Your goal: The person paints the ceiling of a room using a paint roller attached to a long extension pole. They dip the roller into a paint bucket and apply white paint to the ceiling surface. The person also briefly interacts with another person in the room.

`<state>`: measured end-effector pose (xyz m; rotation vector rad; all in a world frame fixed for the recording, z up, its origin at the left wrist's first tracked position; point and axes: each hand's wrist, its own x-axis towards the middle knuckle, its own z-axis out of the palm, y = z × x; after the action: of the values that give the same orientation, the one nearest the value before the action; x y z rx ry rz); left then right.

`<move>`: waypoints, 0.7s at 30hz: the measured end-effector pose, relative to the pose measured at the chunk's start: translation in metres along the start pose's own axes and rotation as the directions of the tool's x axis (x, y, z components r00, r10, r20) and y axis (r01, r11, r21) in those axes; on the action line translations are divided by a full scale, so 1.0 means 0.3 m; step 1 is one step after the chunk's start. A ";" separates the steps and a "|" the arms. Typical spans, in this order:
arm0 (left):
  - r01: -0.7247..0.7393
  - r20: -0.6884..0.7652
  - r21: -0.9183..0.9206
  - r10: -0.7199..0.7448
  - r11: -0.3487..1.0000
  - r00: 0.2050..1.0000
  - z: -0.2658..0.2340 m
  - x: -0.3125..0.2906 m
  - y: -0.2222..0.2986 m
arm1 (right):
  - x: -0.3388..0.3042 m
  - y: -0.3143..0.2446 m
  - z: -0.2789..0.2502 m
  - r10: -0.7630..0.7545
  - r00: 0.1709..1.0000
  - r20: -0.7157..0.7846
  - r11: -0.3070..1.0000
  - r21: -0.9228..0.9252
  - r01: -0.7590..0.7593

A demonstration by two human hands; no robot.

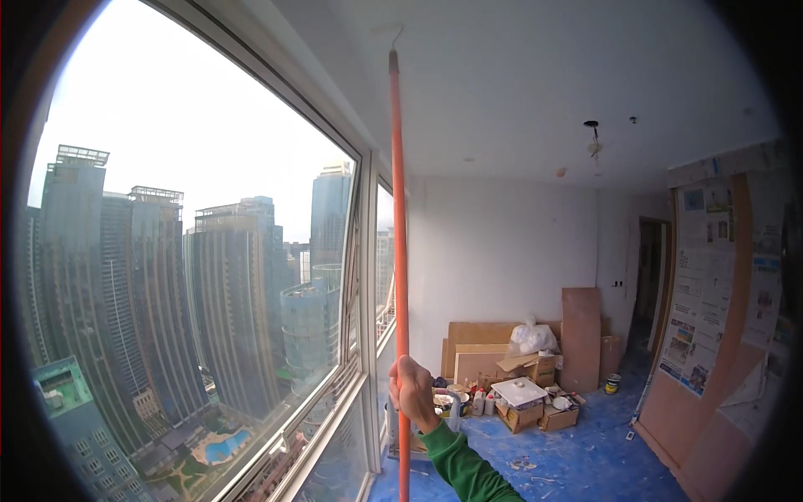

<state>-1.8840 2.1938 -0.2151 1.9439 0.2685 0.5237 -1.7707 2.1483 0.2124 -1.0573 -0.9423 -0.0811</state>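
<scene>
My right hand (414,391), in a green sleeve, is wrapped round a long orange extension pole (399,209). The pole stands nearly upright and runs out of view at the bottom. Its dark upper end (393,61) carries a thin bent wire frame (397,38), like that of a paint roller, close to the white ceiling (519,75). I cannot make out the roller head against the ceiling, nor whether it touches. My left hand is not in view.
Left of the pole are large windows (361,276), one tilted outward, with tall buildings outside. Boxes (520,416), boards (580,335), bottles and a paint can (613,383) stand by the far wall. Blue sheeting (577,460) covers the floor. Wires hang from a ceiling hole (591,124). Newspaper covers the right-hand cabinet (698,309).
</scene>
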 end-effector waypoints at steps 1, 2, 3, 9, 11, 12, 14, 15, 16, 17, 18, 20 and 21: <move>0.034 0.016 -0.016 -0.034 0.999 0.999 -0.008 -0.012 0.011 | -0.016 -0.005 0.003 0.002 1.000 0.005 1.000 -0.002 -0.002; 0.052 0.041 -0.031 -0.050 0.998 0.998 -0.014 -0.023 0.011 | -0.034 -0.014 0.010 0.002 1.000 0.010 1.000 -0.003 -0.002; 0.054 0.050 -0.032 -0.053 0.998 0.997 -0.020 -0.030 0.012 | -0.051 -0.024 0.017 0.004 1.000 0.015 1.000 -0.005 -0.004; 0.037 0.040 -0.004 -0.037 0.999 0.999 -0.050 -0.035 0.025 | -0.141 -0.077 0.059 0.003 0.999 0.040 1.000 -0.016 -0.002; 0.031 0.039 0.002 -0.031 1.000 0.999 -0.055 -0.034 0.032 | -0.166 -0.077 0.062 0.005 0.999 0.040 1.000 -0.012 -0.005; 0.028 0.041 0.002 -0.028 1.000 0.999 -0.053 -0.031 0.034 | -0.178 -0.076 0.064 0.006 0.999 0.041 1.000 -0.011 -0.005; 0.023 0.040 0.005 -0.024 1.000 0.999 -0.055 -0.025 0.039 | -0.198 -0.078 0.070 0.002 0.999 0.044 1.000 -0.022 -0.001; 0.023 0.038 0.008 -0.023 1.000 0.999 -0.056 -0.021 0.042 | -0.205 -0.079 0.073 0.001 0.999 0.046 1.000 -0.028 0.000; 0.020 0.037 0.006 -0.021 1.000 0.999 -0.057 -0.016 0.046 | -0.211 -0.079 0.079 -0.010 0.999 0.047 0.999 -0.031 0.011; 0.020 0.037 0.009 -0.020 1.000 0.999 -0.056 -0.014 0.048 | -0.219 -0.078 0.084 -0.020 0.999 0.046 0.999 -0.034 0.022; 0.016 0.038 0.009 -0.016 1.000 0.999 -0.056 -0.008 0.050 | -0.224 -0.079 0.088 -0.031 0.999 0.044 0.999 -0.037 0.033; 0.012 0.037 0.011 -0.012 1.000 0.999 -0.059 0.000 0.054 | -0.231 -0.079 0.091 -0.030 0.998 0.054 0.999 -0.028 0.032; 0.012 0.034 0.013 -0.012 1.000 0.999 -0.059 0.005 0.053 | -0.232 -0.075 0.092 -0.028 0.998 0.059 0.999 -0.022 0.029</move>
<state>-1.8919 2.2019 -0.1941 1.9609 0.2625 0.4817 -1.8420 2.1323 0.1843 -1.0725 -1.0121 -0.0851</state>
